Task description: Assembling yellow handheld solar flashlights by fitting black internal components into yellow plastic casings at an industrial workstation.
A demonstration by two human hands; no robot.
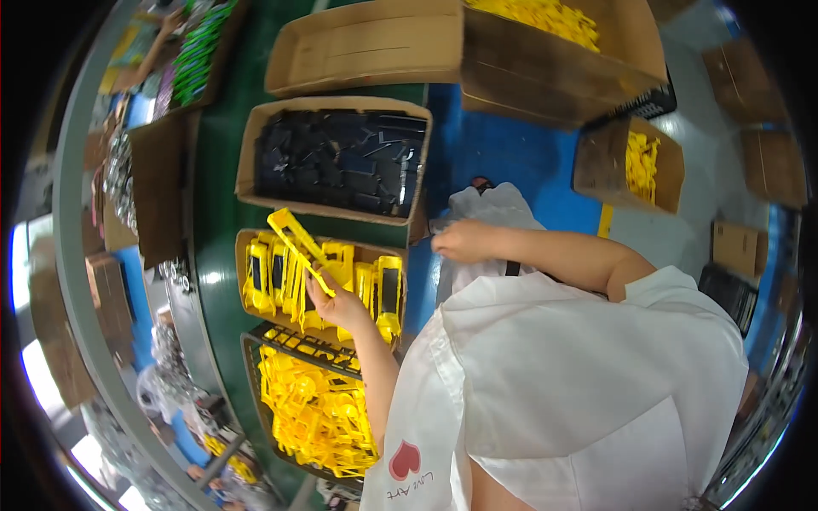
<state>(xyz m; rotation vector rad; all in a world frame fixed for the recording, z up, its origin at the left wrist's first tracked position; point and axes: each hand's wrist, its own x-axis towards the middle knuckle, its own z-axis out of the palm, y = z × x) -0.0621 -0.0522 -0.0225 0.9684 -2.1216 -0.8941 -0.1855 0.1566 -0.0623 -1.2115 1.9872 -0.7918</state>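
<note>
My left hand [339,305] is closed round the lower end of a long yellow plastic frame [294,234]. It holds the frame slanting over a cardboard box [241,281] in which several yellow frames with dark panels stand in a row. Beyond that box is another cardboard box [247,162], filled with flat black rectangular pieces [341,157]. My right hand [464,241] is closed beside the boxes, its fingers drawn together near a whitish, translucent sheet-like thing [494,204]. What its fingertips hold, if anything, I cannot make out.
Nearer, a black crate [298,343] holds a heap of loose yellow parts [319,409]. An open cardboard box [366,51] stands at the far end. Larger boxes [545,81] with yellow parts stand to the right. A metal rail [81,289] and another workbench run along the left.
</note>
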